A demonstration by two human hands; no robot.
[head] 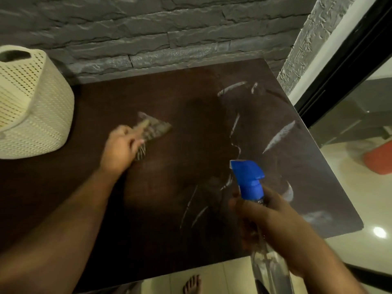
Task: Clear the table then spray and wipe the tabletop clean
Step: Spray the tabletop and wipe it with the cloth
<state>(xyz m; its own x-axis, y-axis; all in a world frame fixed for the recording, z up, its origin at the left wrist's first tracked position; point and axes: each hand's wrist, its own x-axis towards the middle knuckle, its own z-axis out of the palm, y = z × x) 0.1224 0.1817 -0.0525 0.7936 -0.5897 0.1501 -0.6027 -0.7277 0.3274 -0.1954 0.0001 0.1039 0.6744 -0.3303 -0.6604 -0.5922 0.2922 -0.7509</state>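
The dark brown tabletop [174, 219] fills the middle of the view, with wet streaks shining on its right half. My left hand [121, 148] presses a striped cloth [153, 127] flat on the table left of centre; hand and cloth are motion-blurred. My right hand [269, 221] grips a clear spray bottle [269, 270] by its neck above the table's near right part. The bottle's blue trigger head [248, 177] points to the left.
A cream perforated basket [31, 107] stands on the table's far left. A grey stone wall [169, 28] runs along the back edge. Right of the table are a dark-framed glass door [347, 60] and glossy floor. A bare foot [192, 284] shows below the near edge.
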